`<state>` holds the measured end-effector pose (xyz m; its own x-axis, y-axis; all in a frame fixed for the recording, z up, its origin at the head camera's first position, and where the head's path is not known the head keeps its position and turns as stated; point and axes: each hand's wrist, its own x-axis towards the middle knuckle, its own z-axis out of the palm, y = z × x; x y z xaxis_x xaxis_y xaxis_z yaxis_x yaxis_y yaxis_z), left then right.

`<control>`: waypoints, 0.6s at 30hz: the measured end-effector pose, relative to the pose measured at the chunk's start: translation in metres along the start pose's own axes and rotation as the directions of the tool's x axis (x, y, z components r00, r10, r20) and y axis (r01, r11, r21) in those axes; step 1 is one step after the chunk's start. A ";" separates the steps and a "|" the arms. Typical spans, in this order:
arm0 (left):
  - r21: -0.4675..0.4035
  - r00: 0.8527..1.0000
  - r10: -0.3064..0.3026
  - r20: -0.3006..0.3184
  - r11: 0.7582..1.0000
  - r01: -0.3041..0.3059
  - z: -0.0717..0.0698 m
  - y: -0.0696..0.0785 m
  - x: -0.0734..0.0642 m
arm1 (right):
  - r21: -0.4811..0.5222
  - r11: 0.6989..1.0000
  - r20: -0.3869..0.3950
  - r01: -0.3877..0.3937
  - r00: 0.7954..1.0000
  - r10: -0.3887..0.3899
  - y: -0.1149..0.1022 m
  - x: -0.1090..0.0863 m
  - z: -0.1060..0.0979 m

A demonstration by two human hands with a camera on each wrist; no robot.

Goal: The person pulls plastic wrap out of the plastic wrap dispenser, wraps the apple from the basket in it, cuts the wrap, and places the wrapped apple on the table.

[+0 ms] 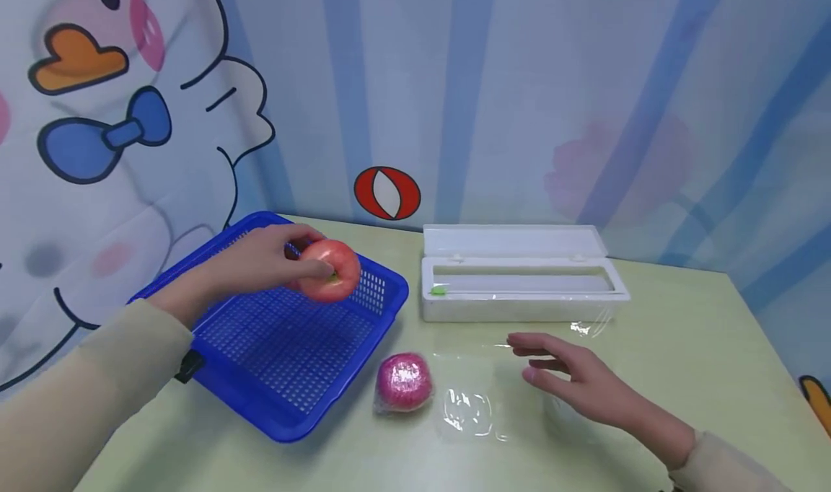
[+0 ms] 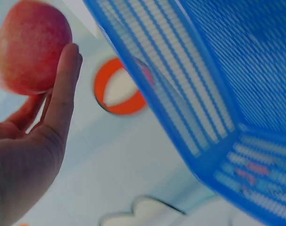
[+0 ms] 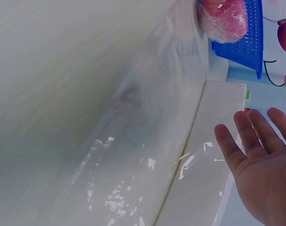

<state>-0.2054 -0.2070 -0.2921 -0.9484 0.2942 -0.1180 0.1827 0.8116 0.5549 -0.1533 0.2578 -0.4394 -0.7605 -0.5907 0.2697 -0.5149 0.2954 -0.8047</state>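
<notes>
My left hand (image 1: 262, 259) grips a red apple (image 1: 337, 275) between thumb and fingers, above the right side of the blue basket (image 1: 292, 431). In the left wrist view the apple (image 2: 32, 47) appears beside the basket wall (image 2: 157, 80). My right hand (image 1: 584, 378) hovers with fingers extended over a sheet of clear plastic film (image 1: 467, 413) on the table, holding nothing. Between basket and film sits an apple wrapped in film (image 1: 404, 382), its wrapping wrinkled in the right wrist view. Behind my right hand stands a white film dispenser box (image 1: 519, 310) with its lid raised.
The pale table (image 1: 688, 376) ends at a cartoon-printed curtain (image 1: 519, 117) behind. A small green tab (image 1: 438, 290) sits at the dispenser's left end. A black clip-like piece (image 1: 190, 366) shows at the basket's near left edge.
</notes>
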 end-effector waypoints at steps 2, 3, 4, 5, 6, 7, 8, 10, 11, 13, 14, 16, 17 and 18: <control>-0.039 1.000 0.002 0.003 0.999 -0.002 0.006 0.014 0.003 | -0.015 1.000 -0.011 0.009 1.000 -0.009 -0.003 0.002 -0.003; -0.057 1.000 0.001 0.006 0.998 -0.001 0.010 0.020 0.004 | -0.024 1.000 -0.017 0.012 1.000 -0.013 -0.005 0.004 -0.005; -0.080 1.000 0.000 0.012 0.997 0.000 0.014 0.025 0.007 | -0.033 0.999 -0.023 0.015 1.000 -0.016 -0.006 0.005 -0.007; -0.106 1.000 -0.004 0.019 0.994 0.006 0.018 0.031 0.009 | -0.041 0.999 -0.029 0.015 0.999 -0.016 -0.008 0.006 -0.009; -0.129 1.000 -0.004 0.026 0.992 0.007 0.022 0.036 0.012 | -0.047 0.999 -0.034 0.016 0.999 -0.017 -0.011 0.007 -0.011; -0.150 0.999 -0.007 0.033 0.989 0.011 0.026 0.042 0.015 | -0.055 0.998 -0.039 0.015 0.999 -0.018 -0.013 0.008 -0.013; -0.181 0.999 -0.007 0.041 0.983 0.014 0.030 0.046 0.017 | -0.061 0.998 -0.042 0.015 0.999 -0.018 -0.015 0.009 -0.014; -0.232 0.999 -0.011 0.054 0.972 0.023 0.038 0.054 0.022 | -0.073 0.997 -0.049 0.014 0.999 -0.018 -0.019 0.013 -0.016; -0.257 0.998 -0.013 0.058 0.966 0.028 0.043 0.058 0.024 | -0.081 0.997 -0.053 0.015 0.998 -0.020 -0.021 0.014 -0.017; -0.317 0.997 -0.025 0.070 0.947 0.046 0.051 0.065 0.028 | -0.098 0.995 -0.066 0.021 0.997 -0.028 -0.024 0.018 -0.019; -0.355 0.996 -0.034 0.080 0.933 0.060 0.055 0.068 0.031 | -0.107 0.994 -0.074 0.026 0.997 -0.034 -0.025 0.020 -0.019; -0.412 0.994 -0.054 0.095 0.907 0.088 0.063 0.075 0.035 | -0.125 0.992 -0.091 0.034 0.995 -0.045 -0.027 0.023 -0.020; -0.445 0.993 -0.057 0.103 0.890 0.097 0.067 0.078 0.037 | -0.136 0.990 -0.100 0.037 0.994 -0.051 -0.028 0.025 -0.021; -0.478 0.992 -0.061 0.115 0.872 0.109 0.072 0.082 0.038 | -0.145 0.989 -0.107 0.039 0.993 -0.055 -0.029 0.026 -0.021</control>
<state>-0.2084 -0.0932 -0.3105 -0.9219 0.2999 -0.2452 -0.0678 0.4981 0.8644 -0.1663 0.2495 -0.3980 -0.7692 -0.5220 0.3687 -0.5961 0.3779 -0.7084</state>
